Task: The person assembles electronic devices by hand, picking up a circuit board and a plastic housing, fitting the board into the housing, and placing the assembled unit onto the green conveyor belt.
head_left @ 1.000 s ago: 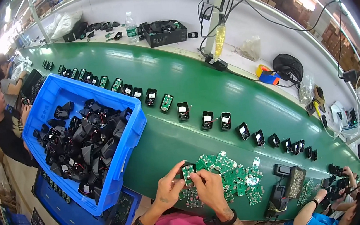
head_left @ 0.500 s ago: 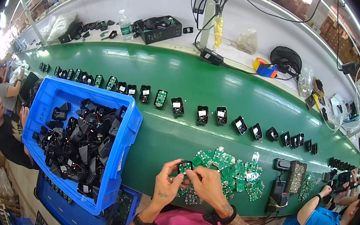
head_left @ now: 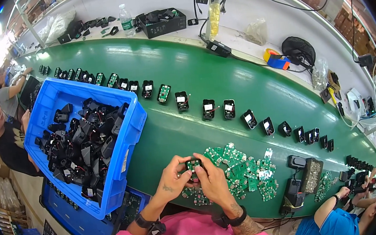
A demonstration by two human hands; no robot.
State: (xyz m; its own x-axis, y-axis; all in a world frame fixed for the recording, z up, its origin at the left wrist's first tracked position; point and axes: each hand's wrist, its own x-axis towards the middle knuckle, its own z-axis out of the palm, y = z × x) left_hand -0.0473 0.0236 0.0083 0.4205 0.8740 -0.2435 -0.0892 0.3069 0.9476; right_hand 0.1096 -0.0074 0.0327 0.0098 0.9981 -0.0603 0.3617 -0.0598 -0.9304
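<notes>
Between my two hands I hold a small black plastic housing with a green circuit board [head_left: 193, 164] in its open face. My left hand [head_left: 175, 175] grips the housing's left side, its thumb at the lower edge. My right hand [head_left: 212, 179] is closed round the right side, the thumb lying on the board. Just beyond and right of my hands lies a loose pile of green circuit boards [head_left: 244, 172] on the green work surface. Farther off, a row of black housings [head_left: 208, 109] runs across the bench, some with green boards showing, others with white labels and wires.
A blue bin [head_left: 129, 144] full of black housings stands at my left. Right of the boards are a black device [head_left: 292, 193] and a tray of small metal parts [head_left: 312, 175]. Co-workers sit at the far left and lower right. A bottle [head_left: 126, 20] stands on the back ledge.
My right fingers have moved up round the housing's far edge, and the thumb has shifted onto the board. Both hands have risen slightly with the housing.
</notes>
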